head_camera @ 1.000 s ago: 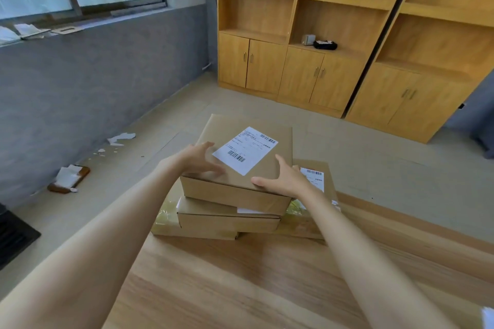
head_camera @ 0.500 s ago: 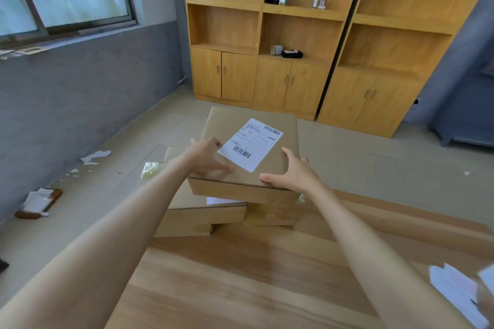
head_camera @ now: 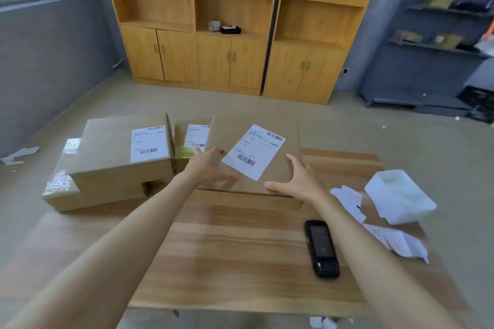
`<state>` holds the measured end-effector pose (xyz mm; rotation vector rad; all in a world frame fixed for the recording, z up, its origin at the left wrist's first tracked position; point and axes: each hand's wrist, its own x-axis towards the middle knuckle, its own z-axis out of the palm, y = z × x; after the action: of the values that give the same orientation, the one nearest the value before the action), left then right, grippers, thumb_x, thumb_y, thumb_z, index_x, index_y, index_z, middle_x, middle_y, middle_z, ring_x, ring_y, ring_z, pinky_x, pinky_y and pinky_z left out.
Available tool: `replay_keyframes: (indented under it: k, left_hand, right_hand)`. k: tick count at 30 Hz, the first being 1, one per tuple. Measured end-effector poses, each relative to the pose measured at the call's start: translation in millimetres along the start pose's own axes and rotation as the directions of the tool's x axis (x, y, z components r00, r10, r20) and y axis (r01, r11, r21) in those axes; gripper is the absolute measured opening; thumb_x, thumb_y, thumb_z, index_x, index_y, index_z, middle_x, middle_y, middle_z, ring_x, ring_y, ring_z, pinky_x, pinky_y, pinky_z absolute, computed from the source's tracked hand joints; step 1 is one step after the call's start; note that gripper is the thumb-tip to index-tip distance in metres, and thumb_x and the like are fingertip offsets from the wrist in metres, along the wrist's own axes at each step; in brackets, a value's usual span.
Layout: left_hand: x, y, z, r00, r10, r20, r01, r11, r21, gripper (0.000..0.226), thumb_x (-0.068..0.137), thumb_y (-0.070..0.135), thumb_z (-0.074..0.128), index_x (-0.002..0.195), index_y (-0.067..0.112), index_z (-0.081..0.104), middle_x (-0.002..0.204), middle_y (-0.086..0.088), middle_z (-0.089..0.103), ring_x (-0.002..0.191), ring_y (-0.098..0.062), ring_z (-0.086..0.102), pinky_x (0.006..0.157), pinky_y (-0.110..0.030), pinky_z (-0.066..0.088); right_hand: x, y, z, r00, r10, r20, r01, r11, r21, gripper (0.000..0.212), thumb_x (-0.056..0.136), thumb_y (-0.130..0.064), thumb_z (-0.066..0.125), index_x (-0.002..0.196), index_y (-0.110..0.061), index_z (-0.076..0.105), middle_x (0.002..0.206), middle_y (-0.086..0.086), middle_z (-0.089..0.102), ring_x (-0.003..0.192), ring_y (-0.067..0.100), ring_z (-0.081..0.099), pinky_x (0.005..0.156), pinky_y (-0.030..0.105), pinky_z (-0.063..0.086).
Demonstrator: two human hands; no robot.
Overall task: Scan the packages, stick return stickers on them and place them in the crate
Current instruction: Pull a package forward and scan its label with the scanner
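A cardboard package is held in the centre of the frame, above the far part of the wooden table. It is grasped from both sides: the left hand is laid on its left edge and the right hand on its right edge, each with the thumb spread over the top. A white shipping label is seen on the top face, between the two hands. Whether the package rests on the table cannot be told. Just beside it, at the left of the frame, a stack of packages is placed. In the lower right, a black scanner is lying flat on the table, and paper stickers are scattered near it.
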<state>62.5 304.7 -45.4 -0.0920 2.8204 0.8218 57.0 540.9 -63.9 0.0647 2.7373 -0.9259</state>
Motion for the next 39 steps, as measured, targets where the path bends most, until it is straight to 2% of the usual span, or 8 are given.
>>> replay_keyframes:
  k: [2, 4, 6, 10, 20, 33, 35, 39]
  left_hand:
    - [-9, -1, 23, 1.000, -0.011, 0.011, 0.011, 1.000, 0.004, 0.086, 0.071, 0.052, 0.075, 0.141, 0.022, 0.034, 0.115, -0.001, 0.043, 0.125, -0.032, 0.037, 0.101, -0.041, 0.036]
    - [-18, -6, 45, 1.000, -0.019, 0.013, 0.019, 1.000, 0.001, 0.087, 0.069, 0.054, 0.076, 0.140, 0.023, 0.036, 0.085, 0.014, 0.028, 0.117, -0.030, 0.041, 0.098, -0.039, 0.038]
    - [-25, -14, 67, 0.999, -0.044, 0.009, 0.044, 0.999, -0.008, 0.087, 0.066, 0.055, 0.077, 0.138, 0.024, 0.038, 0.080, 0.015, 0.020, 0.108, -0.027, 0.043, 0.096, -0.038, 0.038]
    - [-34, -37, 108, 0.984, -0.174, 0.026, 0.175, 0.981, -0.083, 0.090, 0.059, 0.056, 0.080, 0.135, 0.032, 0.038, 0.114, -0.006, 0.034, 0.112, -0.031, 0.045, 0.101, -0.040, 0.042]
    - [-33, -80, 155, 0.973, -0.232, 0.014, 0.232, 0.965, -0.118, 0.086, 0.057, 0.055, 0.080, 0.131, 0.038, 0.039, 0.116, -0.005, 0.029, 0.115, -0.034, 0.042, 0.100, -0.041, 0.043]
    - [-18, -86, 161, 0.965, -0.257, 0.055, 0.261, 0.961, -0.092, 0.090, 0.063, 0.053, 0.078, 0.138, 0.036, 0.031, 0.131, -0.008, 0.024, 0.124, -0.035, 0.030, 0.100, -0.045, 0.039]
    - [-18, -85, 161, 0.966, -0.252, 0.064, 0.258, 0.961, -0.102, 0.090, 0.065, 0.051, 0.078, 0.139, 0.036, 0.030, 0.131, -0.009, 0.023, 0.126, -0.034, 0.027, 0.102, -0.045, 0.037]
    - [-19, -84, 160, 0.960, -0.264, 0.094, 0.274, 0.954, -0.124, 0.091, 0.066, 0.048, 0.078, 0.141, 0.035, 0.027, 0.136, -0.011, 0.023, 0.129, -0.034, 0.028, 0.106, -0.048, 0.037]
  right_hand:
    - [-12, 21, 8, 1.000, 0.023, 0.020, -0.023, 1.000, -0.010, 0.111, 0.059, -0.063, 0.074, 0.146, -0.040, 0.009, 0.153, 0.009, 0.018, 0.141, 0.022, 0.025, 0.107, 0.041, 0.032]
    - [-23, 39, 18, 0.998, 0.034, 0.048, -0.034, 0.999, -0.003, 0.110, 0.061, -0.062, 0.074, 0.146, -0.042, 0.008, 0.152, 0.007, 0.017, 0.136, 0.024, 0.034, 0.097, 0.037, 0.036]
    - [-28, 54, 30, 0.997, 0.028, 0.067, -0.028, 1.000, -0.001, 0.109, 0.062, -0.059, 0.076, 0.146, -0.042, 0.008, 0.152, 0.006, 0.015, 0.136, 0.023, 0.034, 0.092, 0.035, 0.036]
    - [-31, 76, 54, 0.994, 0.038, 0.101, -0.036, 0.999, -0.021, 0.111, 0.060, -0.059, 0.076, 0.146, -0.042, 0.008, 0.146, 0.004, 0.023, 0.128, 0.024, 0.043, 0.095, 0.038, 0.041]
    - [-23, 102, 111, 0.990, 0.048, 0.135, -0.048, 0.999, -0.004, 0.109, 0.061, -0.060, 0.074, 0.145, -0.045, 0.007, 0.138, 0.002, 0.027, 0.116, 0.024, 0.050, 0.079, 0.030, 0.036]
    - [-5, 112, 120, 0.969, 0.107, 0.224, -0.144, 0.977, 0.158, 0.103, 0.066, -0.067, 0.068, 0.146, -0.043, 0.007, 0.153, 0.000, 0.017, 0.140, 0.024, 0.026, 0.108, 0.045, 0.030]
    - [-5, 119, 113, 0.981, 0.151, 0.120, -0.178, 0.952, 0.251, 0.089, 0.077, -0.070, 0.055, 0.148, -0.036, 0.013, 0.155, 0.000, 0.018, 0.141, 0.023, 0.026, 0.109, 0.048, 0.031]
    - [-7, 154, 95, 0.947, 0.290, -0.138, -0.290, 0.957, 0.020, 0.065, 0.092, -0.048, 0.048, 0.145, -0.017, 0.027, 0.145, 0.017, 0.027, 0.128, 0.037, 0.037, 0.100, 0.050, 0.040]
